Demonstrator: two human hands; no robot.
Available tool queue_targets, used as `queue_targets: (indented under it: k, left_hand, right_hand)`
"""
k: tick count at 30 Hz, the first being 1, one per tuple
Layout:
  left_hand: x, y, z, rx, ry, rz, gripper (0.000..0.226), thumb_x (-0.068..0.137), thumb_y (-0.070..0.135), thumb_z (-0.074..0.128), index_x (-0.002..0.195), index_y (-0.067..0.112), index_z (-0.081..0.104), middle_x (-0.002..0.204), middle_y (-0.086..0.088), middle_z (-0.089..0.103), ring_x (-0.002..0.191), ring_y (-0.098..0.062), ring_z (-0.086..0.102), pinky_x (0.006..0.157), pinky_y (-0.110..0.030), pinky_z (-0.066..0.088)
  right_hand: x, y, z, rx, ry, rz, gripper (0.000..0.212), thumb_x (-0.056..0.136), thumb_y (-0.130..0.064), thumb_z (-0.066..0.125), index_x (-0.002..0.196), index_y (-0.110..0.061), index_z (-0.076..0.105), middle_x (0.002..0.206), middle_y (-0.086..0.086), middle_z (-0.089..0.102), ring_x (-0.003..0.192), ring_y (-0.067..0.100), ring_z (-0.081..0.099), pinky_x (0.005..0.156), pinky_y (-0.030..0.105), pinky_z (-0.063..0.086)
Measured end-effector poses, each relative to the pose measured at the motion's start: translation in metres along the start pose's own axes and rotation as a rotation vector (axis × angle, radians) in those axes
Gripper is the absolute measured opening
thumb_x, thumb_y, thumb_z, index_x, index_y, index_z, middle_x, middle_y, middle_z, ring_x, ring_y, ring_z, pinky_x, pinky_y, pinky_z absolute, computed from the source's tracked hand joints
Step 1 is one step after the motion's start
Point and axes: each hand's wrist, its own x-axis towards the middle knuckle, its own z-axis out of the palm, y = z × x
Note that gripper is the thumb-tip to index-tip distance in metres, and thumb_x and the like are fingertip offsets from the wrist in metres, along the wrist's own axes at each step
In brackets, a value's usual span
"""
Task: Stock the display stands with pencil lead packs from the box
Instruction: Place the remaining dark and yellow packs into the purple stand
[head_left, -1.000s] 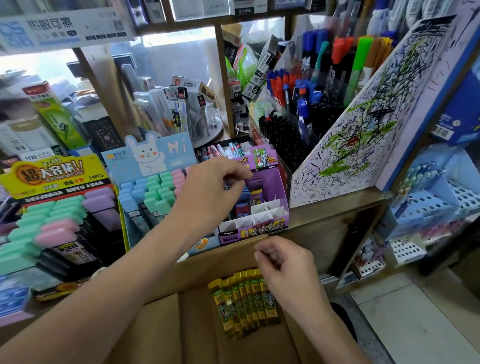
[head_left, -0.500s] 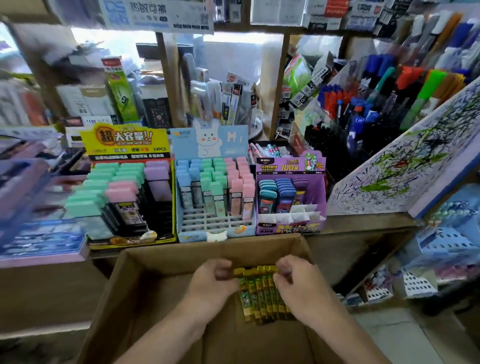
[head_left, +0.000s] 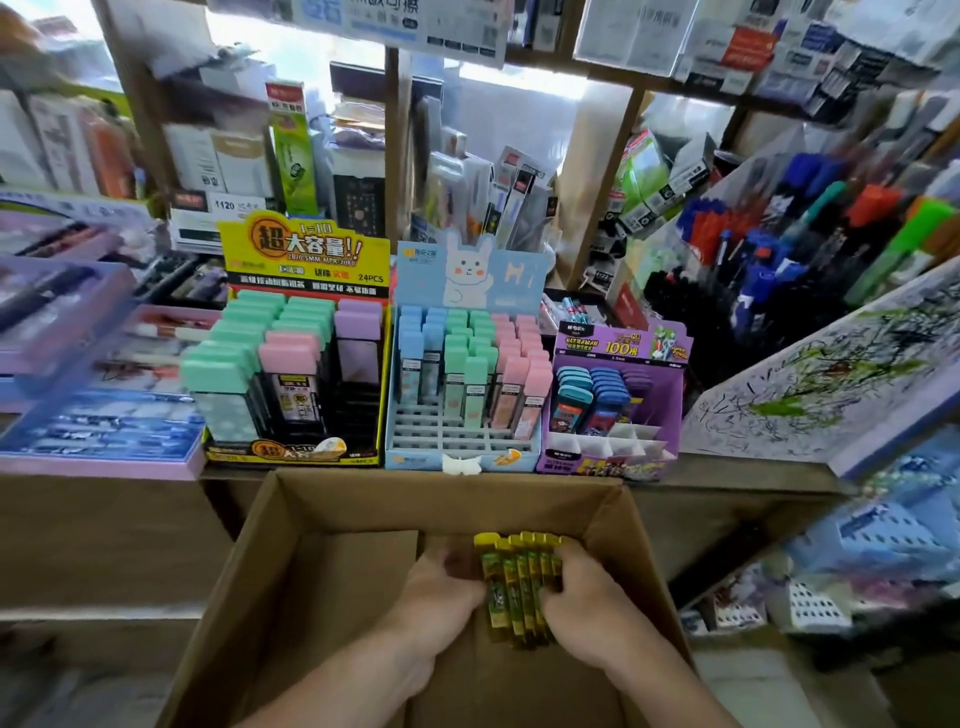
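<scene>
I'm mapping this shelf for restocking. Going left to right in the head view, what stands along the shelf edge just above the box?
Yellow-and-black stand → blue bunny stand → purple stand → scribbled test board.

- Yellow display stand (head_left: 304, 254), header card: "超大容量!!", "1=10", "24PCS". The smaller lines are blurred.
- Blue display stand (head_left: 470, 273), rabbit header: "Hi".
- Purple display stand (head_left: 621, 343), header: "ULTRAMAN", "100".
- White carton (head_left: 224, 204) behind the yellow stand, label: "1120".
- Pencil lead packs (head_left: 517, 587) in the box (head_left: 363, 499): print too small to read.
- Overhead shelf signs (head_left: 405, 21): blurred, illegible.
</scene>
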Motion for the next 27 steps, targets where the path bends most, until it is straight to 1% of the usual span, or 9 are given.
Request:
queue_targets:
  k: [4,8,10,12,15,19,21,24,27]
  left_hand:
    - [0.003,-0.002,-0.004,-0.006,0.008,-0.019,0.038,0.082,0.006,0.069,0.117,0.022,0.067,0.102,-0.003,0.077,0.096,-0.02,0.071,0.077,-0.029,0.058]
    - [0.006,-0.005,-0.011,-0.049,0.023,-0.071,0.028,0.085,0.009,0.069,0.113,0.015,0.069,0.097,-0.009,0.078,0.091,-0.023,0.073,0.072,-0.032,0.059]
    - [0.007,-0.006,-0.012,-0.085,0.019,-0.101,0.026,0.087,0.01,0.068,0.113,0.014,0.068,0.098,-0.01,0.078,0.091,-0.024,0.074,0.066,-0.03,0.059]
    - [0.007,-0.007,-0.01,-0.111,0.025,-0.102,0.026,0.088,0.007,0.067,0.113,0.013,0.067,0.098,-0.011,0.078,0.091,-0.025,0.073,0.067,-0.032,0.06]
    - [0.009,-0.008,-0.004,-0.162,0.032,-0.091,0.028,0.087,0.0,0.063,0.113,0.007,0.069,0.098,-0.014,0.078,0.094,-0.029,0.073,0.082,-0.042,0.063]
    - [0.008,-0.007,-0.001,-0.244,0.019,-0.084,0.025,0.085,-0.011,0.06,0.104,0.002,0.072,0.085,-0.014,0.079,0.081,-0.024,0.075,0.065,-0.031,0.059]
    - [0.007,-0.007,0.0,-0.231,0.013,-0.083,0.025,0.083,-0.012,0.063,0.101,0.001,0.074,0.081,-0.013,0.079,0.075,-0.02,0.074,0.064,-0.029,0.058]
    - [0.007,-0.008,0.0,-0.198,0.01,-0.089,0.028,0.082,-0.009,0.069,0.106,0.006,0.072,0.092,-0.017,0.079,0.091,-0.03,0.075,0.086,-0.043,0.062]
    - [0.003,-0.007,0.002,-0.124,0.033,-0.053,0.034,0.081,0.002,0.076,0.11,0.016,0.068,0.1,-0.014,0.076,0.098,-0.03,0.072,0.09,-0.046,0.06]
  right_hand:
    - [0.003,-0.005,0.009,0.068,-0.035,-0.056,0.036,0.102,-0.024,0.05,0.136,-0.034,0.047,0.131,-0.009,0.051,0.119,0.012,0.051,0.112,0.036,0.042]
    - [0.006,-0.006,0.011,0.212,-0.015,-0.039,0.043,0.104,-0.02,0.047,0.145,-0.032,0.047,0.131,-0.01,0.053,0.116,0.01,0.052,0.106,0.03,0.045]
    - [0.007,-0.005,0.009,0.258,0.012,0.007,0.034,0.104,-0.02,0.045,0.134,-0.034,0.053,0.126,-0.008,0.058,0.114,0.012,0.056,0.105,0.035,0.048]
    - [0.008,-0.004,0.008,0.272,-0.016,0.046,0.026,0.105,-0.019,0.043,0.12,-0.033,0.06,0.117,-0.006,0.063,0.109,0.013,0.058,0.103,0.037,0.049]
    - [0.007,-0.005,0.012,0.253,-0.067,0.079,0.023,0.105,-0.017,0.04,0.108,-0.026,0.061,0.107,0.0,0.065,0.097,0.014,0.061,0.078,0.028,0.048]
    - [0.009,-0.007,0.019,0.286,-0.063,0.05,0.024,0.104,-0.012,0.039,0.101,-0.028,0.057,0.106,-0.004,0.061,0.093,0.009,0.057,0.065,0.02,0.04]
    - [0.011,-0.007,0.023,0.301,-0.055,0.042,0.024,0.103,-0.012,0.04,0.101,-0.03,0.055,0.106,-0.008,0.059,0.091,0.006,0.054,0.064,0.017,0.038]
    - [0.014,-0.008,0.028,0.314,-0.04,0.036,0.026,0.103,-0.012,0.041,0.111,-0.03,0.058,0.109,-0.006,0.06,0.094,0.008,0.056,0.066,0.019,0.041]
    - [0.015,-0.008,0.031,0.338,-0.017,0.048,0.027,0.103,-0.011,0.042,0.116,-0.029,0.058,0.108,-0.006,0.057,0.093,0.008,0.055,0.064,0.018,0.04]
